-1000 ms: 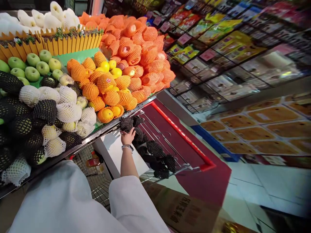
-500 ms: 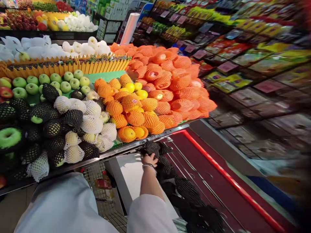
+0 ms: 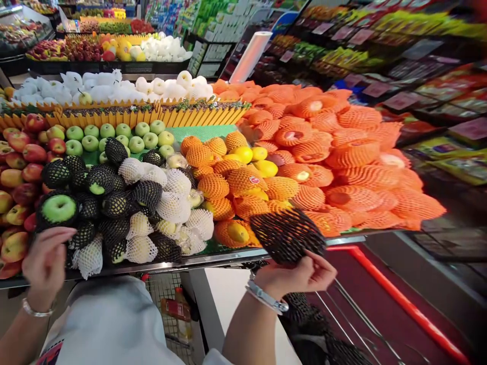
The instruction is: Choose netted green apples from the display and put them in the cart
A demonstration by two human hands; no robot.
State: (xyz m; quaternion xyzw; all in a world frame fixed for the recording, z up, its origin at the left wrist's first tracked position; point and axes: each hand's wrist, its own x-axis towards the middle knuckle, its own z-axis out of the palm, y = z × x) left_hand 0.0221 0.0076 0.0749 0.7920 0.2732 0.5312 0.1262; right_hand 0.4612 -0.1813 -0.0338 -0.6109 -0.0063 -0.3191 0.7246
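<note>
My right hand (image 3: 300, 271) pinches a black foam net sleeve (image 3: 287, 235) at its lower edge. The sleeve looks flat and is held up before the orange-netted fruit (image 3: 238, 233). My left hand (image 3: 47, 258) is at the left, fingers loosely stretched, with nothing visible in it. Just above its fingers sits a green apple (image 3: 59, 208) in a black foam net, on the pile. Beside it lie more fruits in black nets (image 3: 116, 203) and white nets (image 3: 140, 246). More black sleeves (image 3: 315, 324) lie in a heap below my right wrist, partly hidden by the arm.
A metal display edge (image 3: 224, 259) runs along the front. Below it stand a wire cart (image 3: 167, 284) holding bottles and a white box (image 3: 228, 289). Loose green apples (image 3: 108, 131), red apples (image 3: 32, 152) and coral-netted fruit (image 3: 357, 182) fill the display. Shelves of packets stand at right.
My right hand has lifted a black net sleeve from the heap up to the display edge. My left hand has come into view by the netted green apple. The view has swung left.
</note>
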